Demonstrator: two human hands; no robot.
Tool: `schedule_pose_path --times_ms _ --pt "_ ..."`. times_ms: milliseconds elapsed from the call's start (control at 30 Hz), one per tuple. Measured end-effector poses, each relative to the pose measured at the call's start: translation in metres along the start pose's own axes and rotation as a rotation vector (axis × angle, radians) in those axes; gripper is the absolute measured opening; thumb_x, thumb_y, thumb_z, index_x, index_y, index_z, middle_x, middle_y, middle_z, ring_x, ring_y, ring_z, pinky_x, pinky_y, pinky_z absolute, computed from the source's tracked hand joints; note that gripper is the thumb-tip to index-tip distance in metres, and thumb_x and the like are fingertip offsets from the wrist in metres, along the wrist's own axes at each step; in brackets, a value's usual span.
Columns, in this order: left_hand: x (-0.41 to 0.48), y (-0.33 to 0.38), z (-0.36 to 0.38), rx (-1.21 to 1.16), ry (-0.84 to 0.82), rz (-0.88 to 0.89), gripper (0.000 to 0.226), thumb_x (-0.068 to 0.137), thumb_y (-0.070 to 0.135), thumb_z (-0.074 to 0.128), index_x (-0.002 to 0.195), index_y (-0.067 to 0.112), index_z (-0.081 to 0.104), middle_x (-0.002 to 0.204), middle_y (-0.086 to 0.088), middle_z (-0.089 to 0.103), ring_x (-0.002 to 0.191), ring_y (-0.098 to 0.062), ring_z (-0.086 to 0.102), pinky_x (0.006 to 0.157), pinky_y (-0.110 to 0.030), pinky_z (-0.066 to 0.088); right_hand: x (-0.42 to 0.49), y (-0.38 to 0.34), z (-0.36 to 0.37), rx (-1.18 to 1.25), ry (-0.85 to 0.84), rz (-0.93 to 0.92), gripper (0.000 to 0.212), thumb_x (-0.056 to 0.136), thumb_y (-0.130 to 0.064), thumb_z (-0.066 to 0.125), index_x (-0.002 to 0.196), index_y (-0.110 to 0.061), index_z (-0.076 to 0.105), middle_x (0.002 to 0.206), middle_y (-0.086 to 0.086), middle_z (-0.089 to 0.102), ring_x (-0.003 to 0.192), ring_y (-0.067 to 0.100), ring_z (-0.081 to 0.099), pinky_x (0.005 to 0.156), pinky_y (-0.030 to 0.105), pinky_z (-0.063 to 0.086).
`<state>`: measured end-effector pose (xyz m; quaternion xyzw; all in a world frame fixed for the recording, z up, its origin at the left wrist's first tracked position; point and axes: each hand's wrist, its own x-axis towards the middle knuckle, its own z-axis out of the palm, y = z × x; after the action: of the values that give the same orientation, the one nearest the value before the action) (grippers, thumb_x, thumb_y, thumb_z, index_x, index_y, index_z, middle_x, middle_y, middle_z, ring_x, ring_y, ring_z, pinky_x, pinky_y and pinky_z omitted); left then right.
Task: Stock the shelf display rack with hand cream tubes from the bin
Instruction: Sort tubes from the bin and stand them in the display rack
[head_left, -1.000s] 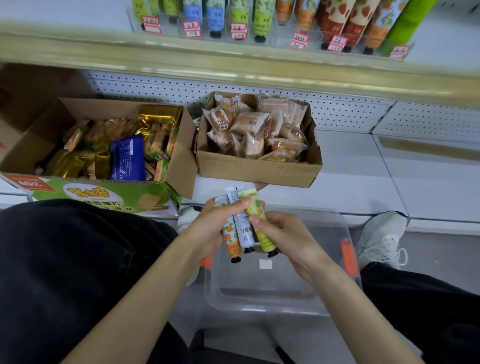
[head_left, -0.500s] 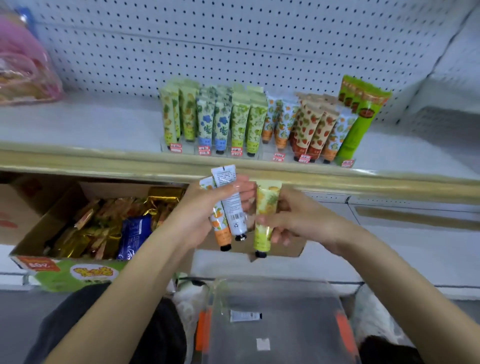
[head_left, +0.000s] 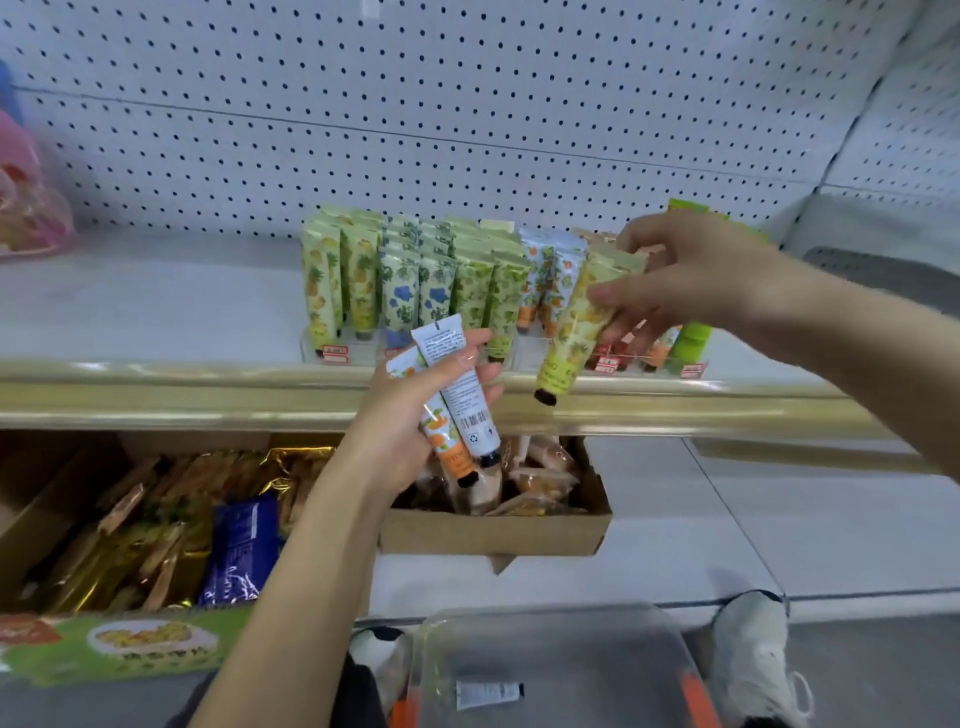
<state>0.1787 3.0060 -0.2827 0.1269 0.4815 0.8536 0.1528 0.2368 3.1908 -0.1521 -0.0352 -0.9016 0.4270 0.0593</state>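
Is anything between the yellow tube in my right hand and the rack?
Nothing visible does. The right hand holds the yellow tube in front of the rack; the left hand, with two tubes, sits lower.

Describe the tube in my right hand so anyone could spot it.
Find the clear display rack on the gold-edged shelf. Before its right half, the right hand pinches one tube, tilted, black cap down-left. It alone is held singly, with yellow fruit print; the left hand grips two other tubes.
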Motion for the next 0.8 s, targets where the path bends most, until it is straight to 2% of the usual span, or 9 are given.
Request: schedule_pose_path --times_ms 67,133,233,333,500,633,800 --pt "0.0 -0.003 -0.008 -0.071 -0.001 0.001 0.035 0.072 0.016 0.062 0.105 0.007 0.066 0.084 -0.002 0.074 0.08 -0.013 0.072 0.069 -0.026 0.058 0.008 -0.008 -0.003 -0.075 -0.031 -0.024 0.011 0.083 -0.007 0.068 0.085 0.001 0.06 0.068 0.017 0.071 0.054 0.02 0.068 0.05 0.024 0.056" --pt "0.0 0.0 -0.018 -0.112 0.019 0.012 0.034 0.07 0.017 0.061 0.102 0.008 0.065 0.079 0.0 0.074 0.079 -0.011 0.072 0.067 -0.025 0.058 0.016 -0.022 0.0 -0.144 -0.074 -0.06 0.011 0.084 -0.01 0.067 0.081 0.0 0.063 0.069 0.016 0.071 0.054 0.016 0.068 0.05 0.018 0.053" --pt "-0.002 0.012 -0.038 -0.157 0.093 0.049 0.03 0.069 0.015 0.061 0.098 0.009 0.065 0.077 0.001 0.074 0.077 -0.011 0.073 0.065 -0.024 0.058 0.03 -0.046 0.012 -0.26 -0.116 -0.16 0.011 0.085 -0.016 0.067 0.079 -0.007 0.069 0.066 0.006 0.072 0.05 0.005 0.064 0.051 0.009 0.048" --pt "-0.004 0.02 -0.061 -0.092 0.167 0.113 0.028 0.071 0.014 0.062 0.098 0.009 0.064 0.076 0.001 0.074 0.075 -0.011 0.072 0.065 -0.022 0.057 0.045 -0.071 0.034 -0.335 -0.152 -0.234 0.01 0.082 -0.021 0.07 0.078 -0.012 0.072 0.058 -0.002 0.068 0.047 -0.002 0.059 0.049 0.003 0.042" --pt "-0.008 0.028 -0.089 -0.013 0.228 0.141 0.026 0.07 0.014 0.066 0.095 0.007 0.067 0.079 -0.005 0.073 0.076 -0.016 0.071 0.068 -0.025 0.057 0.072 -0.097 0.073 -0.426 -0.138 -0.332 0.015 0.075 -0.028 0.078 0.071 -0.014 0.072 0.055 -0.004 0.054 0.039 -0.004 0.044 0.038 0.004 0.03" --pt "-0.007 0.034 -0.102 -0.005 0.247 0.143 0.016 0.069 0.014 0.066 0.084 0.012 0.07 0.076 -0.006 0.073 0.072 -0.016 0.07 0.069 -0.027 0.058 0.093 -0.103 0.093 -0.425 -0.057 -0.321 0.018 0.073 -0.028 0.079 0.066 -0.015 0.07 0.054 -0.007 0.053 0.048 0.002 0.045 0.042 0.009 0.034" --pt "-0.004 0.038 -0.109 -0.022 0.25 0.13 0.02 0.07 0.013 0.065 0.09 0.01 0.068 0.076 -0.005 0.074 0.073 -0.016 0.071 0.066 -0.026 0.058 0.11 -0.099 0.108 -0.423 0.015 -0.306 0.019 0.072 -0.025 0.08 0.06 -0.015 0.069 0.053 0.0 0.053 0.043 0.005 0.042 0.041 0.015 0.032"
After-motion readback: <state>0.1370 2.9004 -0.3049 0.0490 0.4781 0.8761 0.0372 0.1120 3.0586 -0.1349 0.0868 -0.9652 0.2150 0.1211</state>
